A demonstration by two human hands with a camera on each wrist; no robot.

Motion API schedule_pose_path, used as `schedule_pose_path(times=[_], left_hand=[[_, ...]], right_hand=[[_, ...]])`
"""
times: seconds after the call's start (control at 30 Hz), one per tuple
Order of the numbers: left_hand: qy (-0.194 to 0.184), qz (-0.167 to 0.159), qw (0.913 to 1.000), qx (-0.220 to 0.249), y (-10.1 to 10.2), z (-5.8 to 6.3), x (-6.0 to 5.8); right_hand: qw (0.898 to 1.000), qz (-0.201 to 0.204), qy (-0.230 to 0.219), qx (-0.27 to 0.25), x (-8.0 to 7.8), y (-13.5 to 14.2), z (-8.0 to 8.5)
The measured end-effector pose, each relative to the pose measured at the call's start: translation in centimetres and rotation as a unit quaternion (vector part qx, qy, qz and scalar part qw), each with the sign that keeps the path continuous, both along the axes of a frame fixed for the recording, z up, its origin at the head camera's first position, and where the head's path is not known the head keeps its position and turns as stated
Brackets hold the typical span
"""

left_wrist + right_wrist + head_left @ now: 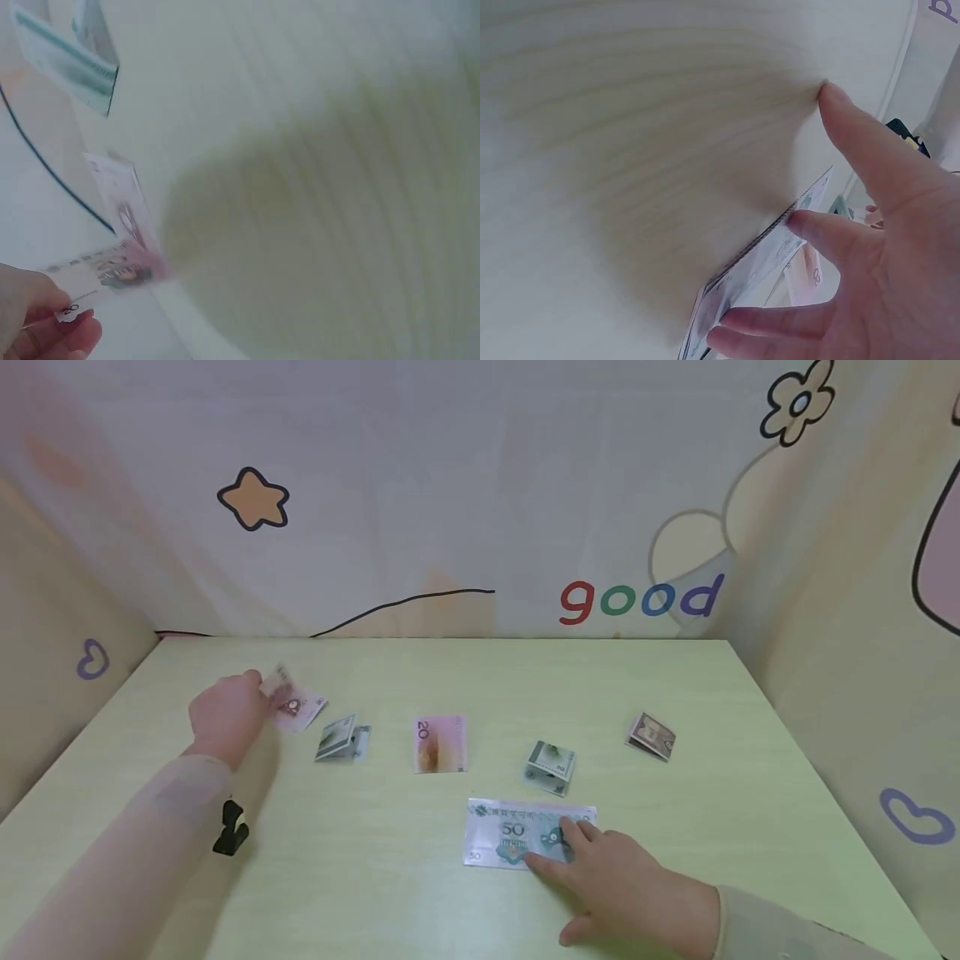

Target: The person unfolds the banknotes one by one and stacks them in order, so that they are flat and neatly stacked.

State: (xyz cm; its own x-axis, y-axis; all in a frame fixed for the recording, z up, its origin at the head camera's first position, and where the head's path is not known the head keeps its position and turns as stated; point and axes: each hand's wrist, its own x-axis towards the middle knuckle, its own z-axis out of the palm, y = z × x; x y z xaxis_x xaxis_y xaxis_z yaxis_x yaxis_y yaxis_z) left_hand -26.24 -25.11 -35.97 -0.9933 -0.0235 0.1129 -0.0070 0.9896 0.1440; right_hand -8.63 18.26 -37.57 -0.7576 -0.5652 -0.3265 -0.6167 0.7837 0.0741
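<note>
At the table's far left, my left hand (228,714) pinches the left end of a creased pink play banknote (300,708). In the left wrist view, thumb and fingers hold that pink banknote (112,271) near a corner marked 20, and its other part bends away at a fold. My right hand (626,881) lies over the right part of a flat blue-green 50 banknote (487,835) near the front. In the right wrist view, extended fingertips (799,221) touch the 50 banknote (750,274), while the thumb rests on the table beside it.
Across the middle stand a folded green banknote (337,739), a pink 20 banknote (442,745), another folded green banknote (553,762) and a folded brown banknote (654,737). A small black object (231,828) shows beside the left sleeve. Printed cloth walls (420,493) enclose the table (360,852).
</note>
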Motion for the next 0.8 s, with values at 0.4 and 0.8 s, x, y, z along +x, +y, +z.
schedule_pose_path(times=[0.4, 0.8], left_hand=[[0.099, 0.049, 0.9763, 0.186, -1.4, 2.5, 2.4], [0.037, 0.048, 0.9345, 0.351, 1.8, 3.7, 4.9]], right_hand=[[0.999, -0.005, -0.029, -0.028, 0.0, 0.2, 0.0], [0.997, 0.039, -0.026, -0.054, -0.6, 0.3, 0.4]])
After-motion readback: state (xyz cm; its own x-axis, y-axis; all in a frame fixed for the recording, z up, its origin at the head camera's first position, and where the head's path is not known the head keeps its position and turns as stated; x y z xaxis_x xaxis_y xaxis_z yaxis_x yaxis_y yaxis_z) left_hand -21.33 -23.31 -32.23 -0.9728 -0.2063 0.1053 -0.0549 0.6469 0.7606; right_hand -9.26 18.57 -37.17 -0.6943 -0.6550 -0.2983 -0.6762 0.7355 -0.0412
